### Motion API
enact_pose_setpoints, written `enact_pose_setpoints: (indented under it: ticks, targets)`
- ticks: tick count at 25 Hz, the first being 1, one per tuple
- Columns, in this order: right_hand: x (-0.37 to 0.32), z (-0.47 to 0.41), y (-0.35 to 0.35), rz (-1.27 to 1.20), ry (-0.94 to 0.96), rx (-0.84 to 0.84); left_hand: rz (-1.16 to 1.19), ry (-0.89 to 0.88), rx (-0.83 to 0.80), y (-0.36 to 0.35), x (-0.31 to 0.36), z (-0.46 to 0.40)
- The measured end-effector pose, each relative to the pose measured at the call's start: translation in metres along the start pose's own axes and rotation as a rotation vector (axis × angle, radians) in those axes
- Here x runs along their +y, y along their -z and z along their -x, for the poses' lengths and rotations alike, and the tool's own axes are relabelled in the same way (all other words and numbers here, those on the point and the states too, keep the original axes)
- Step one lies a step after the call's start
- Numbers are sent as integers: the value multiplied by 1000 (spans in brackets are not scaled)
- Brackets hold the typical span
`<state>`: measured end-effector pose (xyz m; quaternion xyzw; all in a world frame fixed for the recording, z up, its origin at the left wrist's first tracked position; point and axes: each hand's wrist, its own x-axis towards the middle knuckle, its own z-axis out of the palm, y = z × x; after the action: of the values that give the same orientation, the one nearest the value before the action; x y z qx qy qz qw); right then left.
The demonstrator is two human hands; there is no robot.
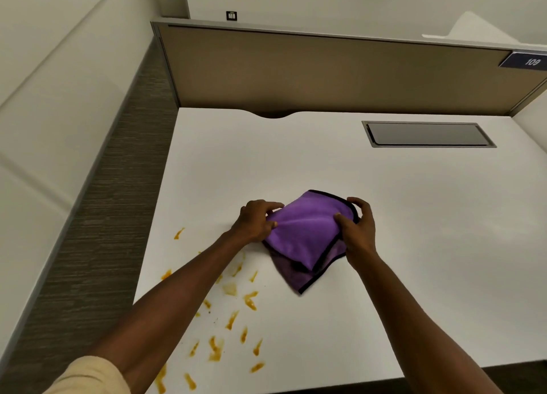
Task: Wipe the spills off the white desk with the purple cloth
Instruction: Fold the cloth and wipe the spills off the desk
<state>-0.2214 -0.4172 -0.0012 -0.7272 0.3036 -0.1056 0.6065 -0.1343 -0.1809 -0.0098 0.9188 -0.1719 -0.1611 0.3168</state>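
With the left hand (256,220) and right hand (356,231) each pinching an edge of the purple cloth (306,236) on the white desk (414,245), folding appears underway; next, wipe the orange spills (231,319) nearby.

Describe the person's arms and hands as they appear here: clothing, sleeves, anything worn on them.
Both forearms are bare from elbow to wrist. The left arm shows a short, pale cream sleeve at the bottom-left corner of the picture, ending above the elbow. No sleeve shows on the right arm within the picture. The left hand and right hand are bare: no gloves, rings, watch or wristband are visible.
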Motion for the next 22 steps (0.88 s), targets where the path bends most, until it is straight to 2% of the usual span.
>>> enact_pose_setpoints:
  ticks: [2, 4, 5, 7, 8, 9, 10, 11, 13, 17, 19, 22]
  targets:
    - [10, 9, 6, 100, -18, 21, 71, -20, 10, 5, -3, -1]
    - [23, 17, 9, 421, 47, 53, 98, -38, -16, 5, -8, 0]
    - [27, 22, 9, 591, 188, 94, 105, -43, -9, 5, -11, 2]
    - [28, 32, -2, 762, 690, 95, 110, -38, 51, 7, -20, 2]
    - [28, 35, -10, 780, 933, 12, 109, -27, 83, 9, -25, 2]
    - [28, 38, -19, 806, 1061, -133, 105, -11, 105, 12, -29, 2]
    - [29, 40, -27, 878, 1048, -312, 99, 8, 117, 15, -33, 1]
    - [30, 39, -33, 997, 933, -485, 96, 26, 120, 18, -36, 1]
    - [33, 31, -38, 1202, 680, -656, 101, 35, 117, 22, -43, 0]
    - [31, 11, -43, 1229, 673, -643, 76, 35, 198, 32, -65, 1]
    - [13, 5, -47, 1113, 609, -623, 44, 53, 226, 36, -77, 1]
    - [-8, 0, -44, 879, 408, -644, -74, 3, 200, 37, -88, 3]
